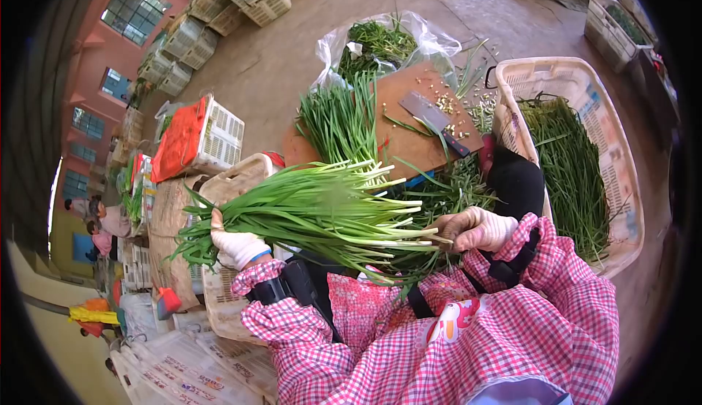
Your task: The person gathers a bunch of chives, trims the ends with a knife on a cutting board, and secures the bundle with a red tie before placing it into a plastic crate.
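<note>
Head cam: worn on head, looked fwd & steeply down; single wide view, rounded edges, dark corners.
Sleeves (570, 288): v. close, seen from above, filled btm ctr to btm R.
Hands: left hand (238, 244) L of ctr, right hand (475, 229) R of ctr, both nr cam, below mid-ht.
Greens (307, 211): nr, abt mid-frame, viewed from above, betw. hands.
Board (402, 142): bit farther off, above ctr, top face seen at a slant.
Crate (548, 83): R side, fairly nr; cam looked down into it.
Floor (281, 65): ran away twd top.
Wall (110, 53): far bkgd, upper L, leaning & curved.
</note>
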Motion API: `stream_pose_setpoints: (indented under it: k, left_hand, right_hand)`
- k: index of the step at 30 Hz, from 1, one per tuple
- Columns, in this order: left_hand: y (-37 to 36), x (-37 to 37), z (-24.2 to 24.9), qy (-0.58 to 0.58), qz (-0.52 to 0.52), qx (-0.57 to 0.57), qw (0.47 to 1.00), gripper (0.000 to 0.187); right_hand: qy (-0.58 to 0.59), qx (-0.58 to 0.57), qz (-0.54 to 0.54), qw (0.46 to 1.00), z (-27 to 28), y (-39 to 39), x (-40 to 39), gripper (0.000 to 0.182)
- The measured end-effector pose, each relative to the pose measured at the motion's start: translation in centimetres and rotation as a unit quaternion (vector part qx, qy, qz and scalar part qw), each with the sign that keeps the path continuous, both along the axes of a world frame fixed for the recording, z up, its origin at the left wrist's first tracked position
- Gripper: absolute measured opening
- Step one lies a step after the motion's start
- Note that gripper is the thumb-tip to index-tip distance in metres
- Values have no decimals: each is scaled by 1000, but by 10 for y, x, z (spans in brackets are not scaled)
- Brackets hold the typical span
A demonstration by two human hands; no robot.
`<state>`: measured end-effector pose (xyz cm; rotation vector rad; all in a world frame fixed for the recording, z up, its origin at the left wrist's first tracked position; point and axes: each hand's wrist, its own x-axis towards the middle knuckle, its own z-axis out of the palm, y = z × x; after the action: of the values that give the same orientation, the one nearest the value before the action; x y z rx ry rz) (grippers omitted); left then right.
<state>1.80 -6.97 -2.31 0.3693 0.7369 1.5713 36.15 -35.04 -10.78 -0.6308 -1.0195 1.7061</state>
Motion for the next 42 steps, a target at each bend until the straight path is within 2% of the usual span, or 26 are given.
stream_pose_setpoints:
  k: [3, 5, 7, 9, 10, 11, 13, 15, 17, 19, 21, 22, 23, 24, 25, 27, 29, 31, 32, 33, 35, 36, 37, 38, 39, 42]
  left_hand:
    - [1, -4, 1, -16, 33, -35, 999, 32]
    - [23, -48, -22, -18, -11, -4, 1000, 38]
    - [9, -45, -2, 39, 67, -14, 997, 39]
    - [11, -58, -1, 64, 101, -50, 992, 39]
    - [12, -65, 1, 85, 131, -87, 984, 40]
    - [12, -70, 2, 90, 132, -85, 984, 40]
    - [11, -65, 6, 103, 154, -90, 979, 39]
    - [6, -61, 10, 111, 182, -92, 973, 38]
    - [-3, -58, 14, 118, 214, -94, 965, 37]
    - [-15, -44, 21, 109, 240, -83, 961, 34]
    - [-20, -46, 20, 123, 224, -76, 964, 39]
    - [-19, -50, 15, 75, 158, -43, 984, 41]
    - [-11, -59, 6, 80, 125, -69, 987, 42]
    - [-8, -63, -2, 73, 115, -58, 989, 43]
    - [-7, -62, -3, 67, 106, -49, 991, 45]
    - [-10, -56, -2, 83, 110, -61, 989, 45]
    - [-17, -46, 4, 85, 129, -76, 985, 44]
    - [-18, -43, 3, 89, 135, -68, 984, 43]
    - [-17, -44, 2, 71, 113, -58, 989, 43]
    - [-18, -44, 2, 54, 93, -47, 993, 43]
    - [-18, -41, 2, 69, 98, -43, 992, 43]
    - [-22, -34, 9, 64, 104, -47, 991, 43]
    - [-23, -29, 12, 58, 111, -51, 991, 44]
    - [-21, -32, 12, 2, 69, -41, 997, 46]
    - [-18, -40, 7, 3, 67, -42, 997, 46]
    - [7, -88, -20, -15, -39, 42, 998, 51]
  right_hand:
    - [11, 46, -21, 999, 10, -12, 14, 34]
    - [35, 59, -86, 994, -7, -29, 32, 36]
    - [7, -61, -154, 986, 10, -53, 46, 36]
    - [-163, -46, -91, 981, 6, -58, 58, 30]
    - [-399, 107, -60, 909, 8, -50, 56, 20]
    - [-578, 110, -4, 809, 15, -52, 48, 22]
    - [-725, 124, 36, 677, 20, -41, 12, 33]
    - [-627, 168, 27, 760, 23, -24, -23, 43]
    - [-578, 132, 25, 805, 28, -4, -58, 44]
    - [-512, 104, -32, 852, 22, 19, -89, 43]
    - [-462, 103, -125, 872, 4, 43, -118, 41]
    - [-462, 111, -168, 864, -16, 59, -133, 41]
    - [-460, 118, -212, 854, -26, 72, -145, 40]
    - [-442, 67, -168, 879, -12, 82, -149, 41]
    - [-422, 39, -182, 887, -13, 90, -156, 37]
    - [-356, 66, -277, 890, -19, 96, -167, 32]
    - [-340, 67, -306, 887, -21, 96, -170, 29]
    - [-207, -15, -286, 935, -17, 91, -168, 30]
    - [-128, -3, -299, 946, -19, 89, -167, 27]
    - [-129, -5, -301, 945, -16, 87, -164, 27]
    - [44, -108, -254, 960, -8, 78, -160, 19]
    - [60, -51, -285, 955, -3, 76, -158, 13]
    - [60, -52, -289, 954, -1, 72, -149, 13]
    - [22, -57, -168, 984, -3, 65, -133, 13]
    - [-16, -61, -44, 997, -3, 58, -120, 14]
    - [-206, -31, 51, 977, -4, 32, -84, 21]
